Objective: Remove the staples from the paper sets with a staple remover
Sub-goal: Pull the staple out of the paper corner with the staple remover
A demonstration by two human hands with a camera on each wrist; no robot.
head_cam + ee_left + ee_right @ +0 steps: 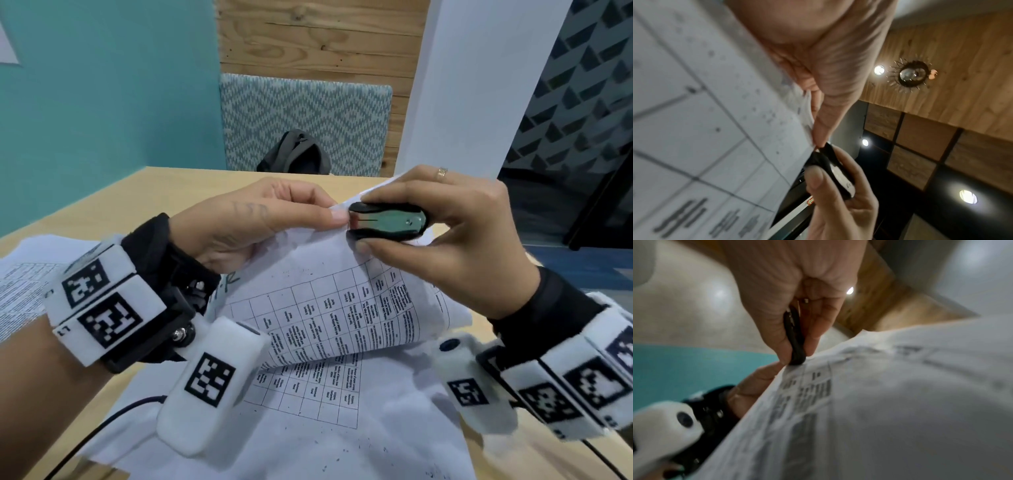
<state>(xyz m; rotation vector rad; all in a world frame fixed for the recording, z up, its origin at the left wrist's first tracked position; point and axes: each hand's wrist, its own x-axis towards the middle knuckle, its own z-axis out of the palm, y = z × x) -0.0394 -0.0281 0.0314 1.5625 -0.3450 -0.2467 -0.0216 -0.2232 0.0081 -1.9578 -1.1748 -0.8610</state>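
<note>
Above a light wooden bench [178,192], two bare hands meet over a lifted set of printed paper [342,308]. At the set's raised top corner, the left hand [246,219] pinches the sheets between thumb and forefinger, its other fingers curled behind the page. Just beside that thumb, the right hand [459,246] grips a black staple remover [387,221] with a shiny metal middle, forefinger along its upper side and thumb pressed to its lower side. The remover's nose touches the paper corner right next to the left thumbnail; whether its teeth hold a staple cannot be made out. The held pages show a printed grid of small text and curve downward from the corner. More printed sheets [308,428] lie flat on the bench beneath, and another page [24,284] lies at the far left. Beyond the bench, a dark backpack [294,154] rests against a patterned chair back [308,113].
</note>
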